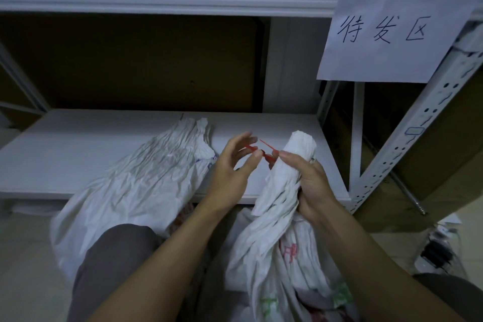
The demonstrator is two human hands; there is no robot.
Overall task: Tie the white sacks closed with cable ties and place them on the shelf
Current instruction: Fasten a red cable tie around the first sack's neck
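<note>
While the low white shelf [78, 154] takes up the left side, one white sack [146, 180] lies slumped across its front edge. Its long axis runs from lower left to upper right, and the crumpled open mouth points at the back of the shelf. A grey-trousered knee [115, 256] sits just below it. The left hand [232, 167] pinches a red cable tie [264, 151] between thumb and fingertips, right beside the neck of a second sack [282, 191]. That neck is twisted tight and points up, leaning a bit right. The right hand [311, 183] is clenched round it, thumb almost on the tie. Further right there's a handwritten paper sign [386, 34], a holey shelf post [407, 138] and a cardboard box [431, 165].
</note>
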